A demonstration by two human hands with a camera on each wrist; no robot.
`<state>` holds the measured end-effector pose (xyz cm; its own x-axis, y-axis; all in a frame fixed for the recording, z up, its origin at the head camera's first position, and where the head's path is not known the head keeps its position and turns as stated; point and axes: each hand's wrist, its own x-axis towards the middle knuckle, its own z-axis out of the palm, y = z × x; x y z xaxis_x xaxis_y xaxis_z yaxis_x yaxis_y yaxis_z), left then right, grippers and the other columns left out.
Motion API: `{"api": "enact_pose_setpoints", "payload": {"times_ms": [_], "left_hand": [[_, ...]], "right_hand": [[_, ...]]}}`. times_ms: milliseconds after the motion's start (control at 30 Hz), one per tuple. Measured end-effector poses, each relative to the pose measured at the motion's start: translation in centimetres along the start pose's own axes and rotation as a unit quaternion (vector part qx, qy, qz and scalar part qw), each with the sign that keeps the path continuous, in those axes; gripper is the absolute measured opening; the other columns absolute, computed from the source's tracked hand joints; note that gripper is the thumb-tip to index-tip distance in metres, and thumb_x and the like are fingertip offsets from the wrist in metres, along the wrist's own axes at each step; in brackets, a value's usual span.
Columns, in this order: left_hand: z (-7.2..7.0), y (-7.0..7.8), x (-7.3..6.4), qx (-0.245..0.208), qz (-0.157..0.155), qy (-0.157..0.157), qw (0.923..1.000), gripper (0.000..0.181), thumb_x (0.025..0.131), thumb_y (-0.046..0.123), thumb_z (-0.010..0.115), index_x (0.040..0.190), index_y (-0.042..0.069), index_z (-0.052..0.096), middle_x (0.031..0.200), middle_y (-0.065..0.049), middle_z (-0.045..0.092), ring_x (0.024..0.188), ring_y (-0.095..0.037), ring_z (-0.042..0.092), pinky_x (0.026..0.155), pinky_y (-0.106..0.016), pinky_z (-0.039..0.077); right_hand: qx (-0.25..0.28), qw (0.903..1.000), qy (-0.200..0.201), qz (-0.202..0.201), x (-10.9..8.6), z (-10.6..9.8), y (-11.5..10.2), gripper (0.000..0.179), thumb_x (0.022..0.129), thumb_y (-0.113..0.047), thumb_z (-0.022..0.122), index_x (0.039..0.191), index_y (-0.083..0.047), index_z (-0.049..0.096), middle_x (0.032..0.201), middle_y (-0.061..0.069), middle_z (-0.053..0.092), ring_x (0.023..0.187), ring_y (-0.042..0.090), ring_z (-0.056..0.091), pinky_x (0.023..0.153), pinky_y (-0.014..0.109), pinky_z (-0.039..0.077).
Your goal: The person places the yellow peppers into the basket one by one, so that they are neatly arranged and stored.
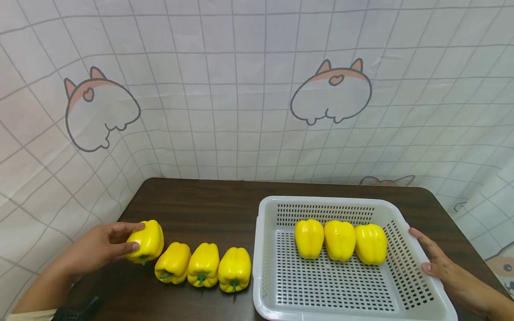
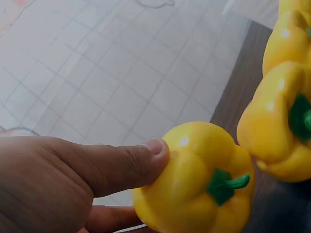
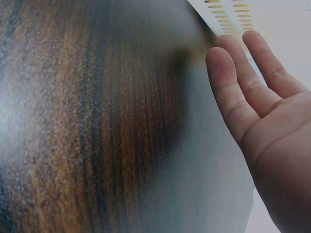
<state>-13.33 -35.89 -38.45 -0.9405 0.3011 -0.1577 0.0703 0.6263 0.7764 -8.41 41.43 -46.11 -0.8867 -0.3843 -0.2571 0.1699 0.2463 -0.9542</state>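
At the left end of a row, my left hand point(image 1: 102, 245) grips a yellow bell pepper point(image 1: 149, 240) between thumb and fingers. Its green stem point(image 2: 238, 181) shows in the left wrist view, with the thumb pressed on the pepper's side. To its right, three more peppers lie on the table: one beside it point(image 1: 173, 263), a middle one point(image 1: 203, 265) and one nearest the basket point(image 1: 234, 269). My right hand point(image 1: 445, 267) rests against the right rim of a white plastic basket point(image 1: 261, 267), its fingers fairly straight in the right wrist view point(image 3: 272, 116).
Inside the basket, three yellow peppers stand side by side toward the back: left point(image 1: 309, 239), middle point(image 1: 339, 240) and right point(image 1: 371, 244). The dark wood-grain table point(image 1: 209, 200) ends at a white gridded curtain point(image 1: 249, 98) with cartoon animal prints.
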Motion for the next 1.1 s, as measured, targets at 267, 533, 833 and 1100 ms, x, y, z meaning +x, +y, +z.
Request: {"api": "enact_pose_setpoints", "payload": {"times_ms": [267,533,833,1100], "left_hand": [[0.8,2.1,0.3,0.027,0.038,0.042,0.998,0.059,0.097,0.026,0.073,0.144,-0.004,0.053,0.146,-0.027,0.052,0.124,-0.04,0.058,0.078,-0.03,0.06],[1.3,4.2,0.5,0.032,0.049,0.047,0.9972,0.058,0.097,0.029,0.073,0.144,0.0,0.055,0.147,-0.026,0.051,0.128,-0.043,0.056,0.081,-0.029,0.06],[2.2,5.2,1.2,0.011,0.046,0.05,0.9976,0.06,0.096,0.034,0.073,0.145,0.004,0.056,0.152,-0.021,0.047,0.129,-0.044,0.055,0.083,-0.032,0.06],[3.1,6.4,1.8,-0.002,0.061,0.037,0.9974,0.058,0.096,0.034,0.074,0.144,0.005,0.057,0.151,-0.021,0.049,0.131,-0.045,0.053,0.084,-0.033,0.06]], "right_hand": [[0.002,1.0,-0.003,0.003,0.0,0.0,0.0,0.074,0.107,-0.033,0.036,0.153,-0.055,-0.019,0.153,0.039,-0.022,0.116,0.039,0.06,0.072,0.062,0.057],[0.012,0.9999,-0.007,0.007,-0.1,-0.1,0.0,0.075,0.108,-0.033,0.036,0.153,-0.055,-0.02,0.155,0.036,-0.022,0.119,0.038,0.06,0.074,0.063,0.057],[0.021,0.9995,-0.015,-0.018,-0.1,-0.2,0.2,0.076,0.108,-0.032,0.036,0.155,-0.046,-0.022,0.155,0.035,-0.021,0.12,0.036,0.059,0.073,0.063,0.057],[0.014,0.9997,-0.01,-0.017,-0.2,0.0,0.0,0.075,0.108,-0.033,0.036,0.155,-0.049,-0.02,0.155,0.038,-0.02,0.119,0.037,0.06,0.073,0.062,0.057]]}}
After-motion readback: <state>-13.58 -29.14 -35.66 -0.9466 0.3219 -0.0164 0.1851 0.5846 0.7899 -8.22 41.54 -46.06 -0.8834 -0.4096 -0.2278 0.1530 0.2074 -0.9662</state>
